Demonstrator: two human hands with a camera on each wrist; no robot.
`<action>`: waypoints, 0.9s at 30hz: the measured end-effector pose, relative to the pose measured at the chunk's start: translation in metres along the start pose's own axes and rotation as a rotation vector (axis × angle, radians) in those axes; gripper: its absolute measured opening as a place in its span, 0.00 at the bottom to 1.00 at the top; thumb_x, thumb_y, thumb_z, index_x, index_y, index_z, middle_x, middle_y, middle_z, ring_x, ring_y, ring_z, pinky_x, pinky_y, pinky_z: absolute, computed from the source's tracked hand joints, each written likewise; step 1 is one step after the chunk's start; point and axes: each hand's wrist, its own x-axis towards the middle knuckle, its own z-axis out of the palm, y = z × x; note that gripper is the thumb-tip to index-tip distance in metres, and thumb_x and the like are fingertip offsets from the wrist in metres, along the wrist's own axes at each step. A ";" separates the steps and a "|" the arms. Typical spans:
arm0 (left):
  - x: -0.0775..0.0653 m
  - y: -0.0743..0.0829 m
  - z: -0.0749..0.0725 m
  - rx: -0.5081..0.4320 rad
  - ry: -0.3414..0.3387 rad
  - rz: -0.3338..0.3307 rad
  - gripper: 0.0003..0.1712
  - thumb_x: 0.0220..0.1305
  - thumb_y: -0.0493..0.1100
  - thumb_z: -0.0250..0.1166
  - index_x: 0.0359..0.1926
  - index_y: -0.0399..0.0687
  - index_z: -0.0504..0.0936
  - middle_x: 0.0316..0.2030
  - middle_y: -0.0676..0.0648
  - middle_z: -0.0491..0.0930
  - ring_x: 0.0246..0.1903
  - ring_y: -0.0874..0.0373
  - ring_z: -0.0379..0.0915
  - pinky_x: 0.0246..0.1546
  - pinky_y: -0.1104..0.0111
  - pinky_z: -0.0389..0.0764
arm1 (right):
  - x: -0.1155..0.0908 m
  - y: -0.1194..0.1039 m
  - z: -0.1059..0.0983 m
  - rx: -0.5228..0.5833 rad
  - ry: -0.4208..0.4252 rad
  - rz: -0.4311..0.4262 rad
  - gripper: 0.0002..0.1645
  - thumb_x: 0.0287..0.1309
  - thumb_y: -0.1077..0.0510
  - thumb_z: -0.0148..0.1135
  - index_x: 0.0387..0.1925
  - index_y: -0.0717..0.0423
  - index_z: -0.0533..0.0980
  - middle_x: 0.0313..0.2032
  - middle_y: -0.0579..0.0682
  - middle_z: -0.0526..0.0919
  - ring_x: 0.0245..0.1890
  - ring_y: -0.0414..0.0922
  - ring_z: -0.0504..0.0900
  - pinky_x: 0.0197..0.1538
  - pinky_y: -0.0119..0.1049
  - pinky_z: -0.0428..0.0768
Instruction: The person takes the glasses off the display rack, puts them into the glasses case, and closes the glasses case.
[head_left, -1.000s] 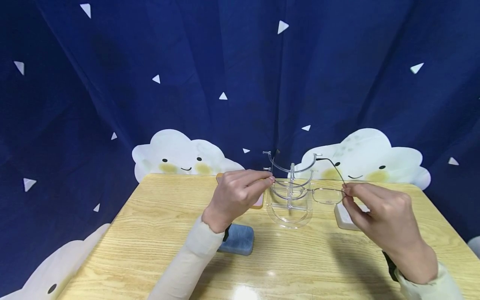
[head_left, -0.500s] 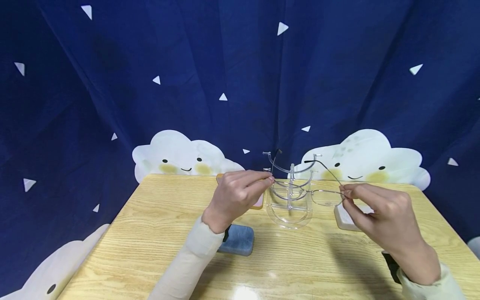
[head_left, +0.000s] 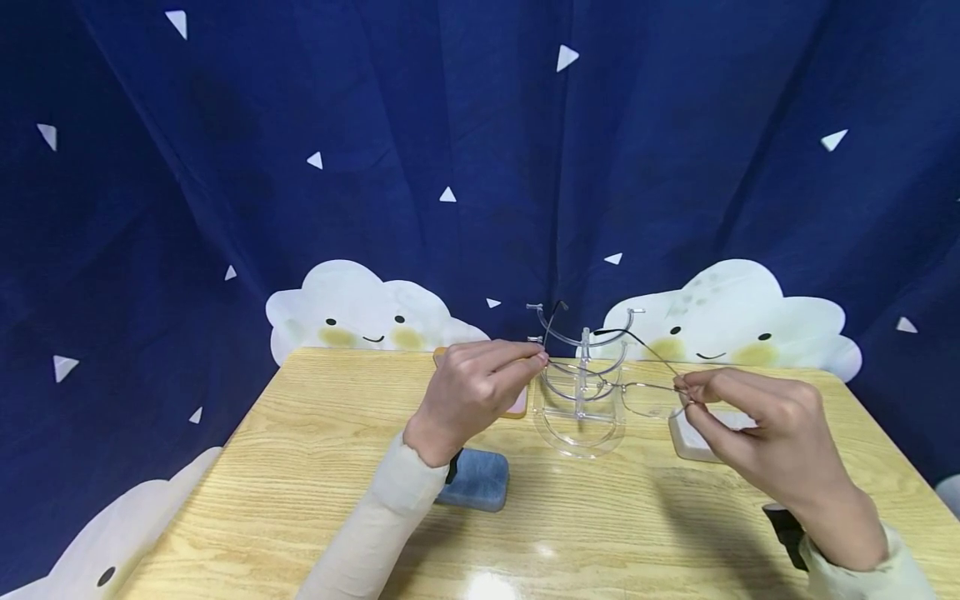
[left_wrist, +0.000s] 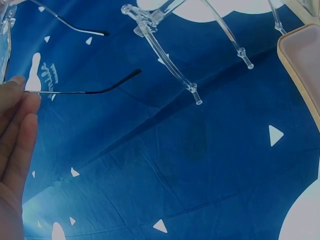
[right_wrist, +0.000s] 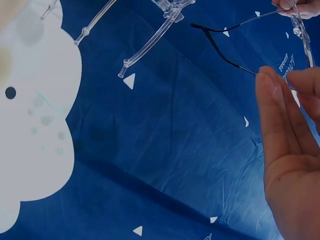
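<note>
Thin metal-framed eyeglasses [head_left: 651, 384] are held up by both hands, with their dark-tipped temples pointing away from me. My left hand [head_left: 474, 392] pinches the frame at its left end, by the hinge. At the other end, my right hand [head_left: 776, 433] grips the right temple near its hinge between thumb and fingers. That temple [right_wrist: 220, 50] slants inward, while the left temple [left_wrist: 75, 92] reaches out past the left fingertips. Behind the glasses stands a clear tiered eyeglass stand [head_left: 585, 354]; its arms show through the lenses. I cannot tell whether the glasses touch it.
A blue case [head_left: 480, 479] lies on the wooden table [head_left: 315, 467] beneath the left wrist. Behind the left hand is an orange-edged pink case [head_left: 517, 408], partly hidden. A white case [head_left: 693, 437] sits behind the right hand. A blue curtain [head_left: 480, 125] hangs beyond the table.
The right temple has swung inward, its tip moving left toward the middle of the stand. My right fingers have shifted slightly with it. The left hand has stayed in place.
</note>
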 end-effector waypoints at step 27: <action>0.002 0.000 -0.001 -0.026 0.004 -0.005 0.05 0.65 0.32 0.71 0.37 0.46 0.92 0.37 0.51 0.92 0.36 0.63 0.90 0.40 0.74 0.89 | -0.001 0.002 -0.001 0.398 -0.088 0.003 0.14 0.51 0.74 0.66 0.21 0.53 0.81 0.32 0.51 0.92 0.41 0.29 0.89 0.46 0.17 0.83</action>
